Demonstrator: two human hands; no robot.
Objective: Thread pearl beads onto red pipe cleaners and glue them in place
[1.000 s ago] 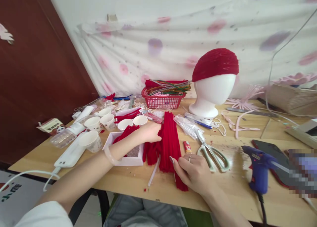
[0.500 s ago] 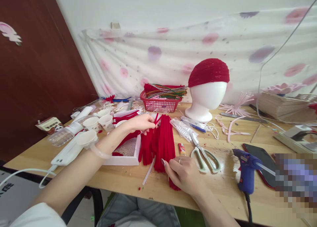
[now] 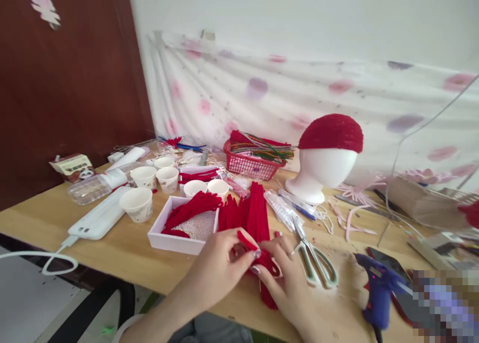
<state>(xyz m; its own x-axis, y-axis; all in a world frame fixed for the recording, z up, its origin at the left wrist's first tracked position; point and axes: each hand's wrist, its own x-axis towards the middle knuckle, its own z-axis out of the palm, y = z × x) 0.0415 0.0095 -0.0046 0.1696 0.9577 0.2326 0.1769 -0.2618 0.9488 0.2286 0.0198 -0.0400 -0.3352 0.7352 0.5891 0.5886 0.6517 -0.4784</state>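
**A:** Near the front edge of the worktop (image 3: pixel 56 218), both hands meet on one red stem (image 3: pixel 258 257) drawn from the near end of the red bundle (image 3: pixel 254 216). What are the grips doing?

**B:** The left hand (image 3: pixel 219 268) pinches the stem between thumb and fingertips, a narrow grip closed on it. The right hand (image 3: pixel 290 283) pinches the same stem from the other side, fingertips almost touching the left's. The stem bends into a small loop between them.

**A:** How is that bend best made?

**B:** My judgement: keep the pinches close together, so the wire core folds where wanted, and roll the fuzz rather than crush it. Hold it above the bundle so loose stems don't snag.

**A:** And the materials around it?

**B:** The bundle is fuzzy, thin and straight, fanned away from the hands. Just left, a white box (image 3: pixel 164 238) holds more red stems over a bed of tiny pale beads. Just right lie scissors (image 3: pixel 316 258) with pale green handles, then a blue glue gun (image 3: pixel 377 290). Paper cups (image 3: pixel 139 203) stand beyond the box. Farther back, a red mesh basket (image 3: pixel 249 166) carries mixed stems, and a smooth white foam head (image 3: pixel 324 176) wears a ribbed red cap (image 3: pixel 332 132).
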